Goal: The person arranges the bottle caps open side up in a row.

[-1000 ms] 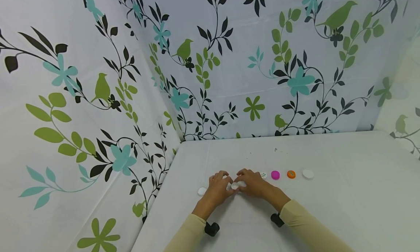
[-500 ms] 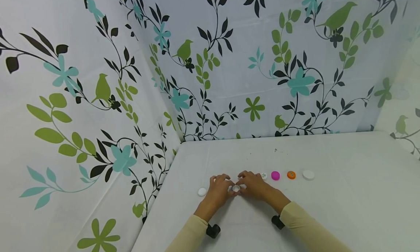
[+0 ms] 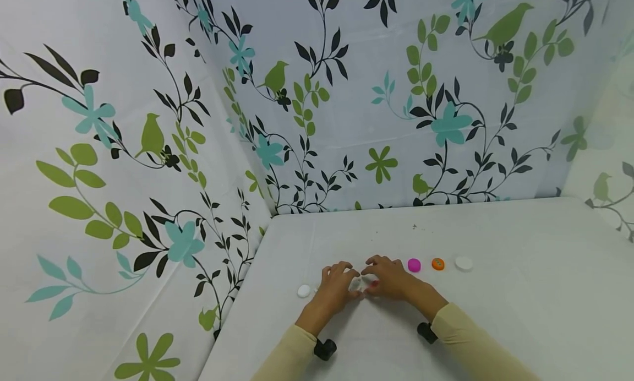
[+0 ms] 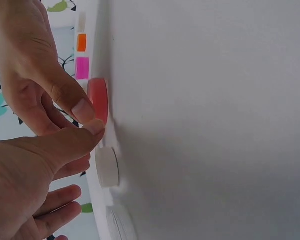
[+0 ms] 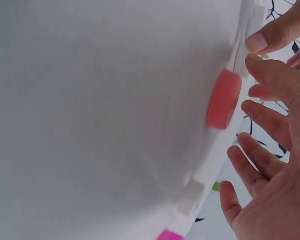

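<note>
My two hands meet over the table, thumb tips close together. The left hand (image 3: 338, 287) has loosely bent fingers around a white round cap (image 4: 107, 167), with its thumb apart from the cap. The right hand (image 3: 391, 279) arches beside a red round cap (image 5: 225, 100), its fingers spread and relaxed. In the left wrist view the right thumb overlaps the red cap's edge. Both caps lie on the table, and in the head view the hands partly hide them. Another white cap (image 3: 304, 290) lies left of the left hand.
Right of my hands a row runs along the white table (image 3: 520, 315): a magenta cap (image 3: 414, 265), an orange cap (image 3: 438, 264) and a larger white cap (image 3: 464, 264). A small white piece (image 5: 192, 197) lies between the red and magenta caps. Patterned cloth (image 3: 317, 122) hangs behind.
Both hands have shifted slightly right, and the gap between them has widened a little. The red cap now shows by the right hand, while the small white cap beside the magenta one has become hidden.
</note>
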The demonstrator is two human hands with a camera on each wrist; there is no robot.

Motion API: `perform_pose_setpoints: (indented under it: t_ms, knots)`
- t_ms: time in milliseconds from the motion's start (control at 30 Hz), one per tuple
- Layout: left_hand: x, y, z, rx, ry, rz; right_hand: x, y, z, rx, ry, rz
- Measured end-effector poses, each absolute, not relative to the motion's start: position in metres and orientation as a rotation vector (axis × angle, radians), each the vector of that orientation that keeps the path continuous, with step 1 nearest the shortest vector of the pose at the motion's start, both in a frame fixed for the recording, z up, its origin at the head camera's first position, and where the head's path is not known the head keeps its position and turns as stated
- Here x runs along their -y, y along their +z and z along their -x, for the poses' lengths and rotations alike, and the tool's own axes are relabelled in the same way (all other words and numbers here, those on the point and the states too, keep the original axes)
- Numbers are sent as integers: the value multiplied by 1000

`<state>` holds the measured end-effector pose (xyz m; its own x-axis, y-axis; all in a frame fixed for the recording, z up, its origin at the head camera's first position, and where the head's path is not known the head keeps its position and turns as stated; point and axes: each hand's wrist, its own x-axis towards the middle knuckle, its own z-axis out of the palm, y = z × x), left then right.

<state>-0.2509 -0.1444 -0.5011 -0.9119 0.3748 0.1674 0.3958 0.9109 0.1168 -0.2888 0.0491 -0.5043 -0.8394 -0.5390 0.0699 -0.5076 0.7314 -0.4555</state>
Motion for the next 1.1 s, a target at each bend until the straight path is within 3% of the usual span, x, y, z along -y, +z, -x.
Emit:
perform_pose_setpoints:
  t_ms: [1100]
  knots:
    - [117,-502,253,2925,-219,705,-82,-509,283,-2849,-727,907]
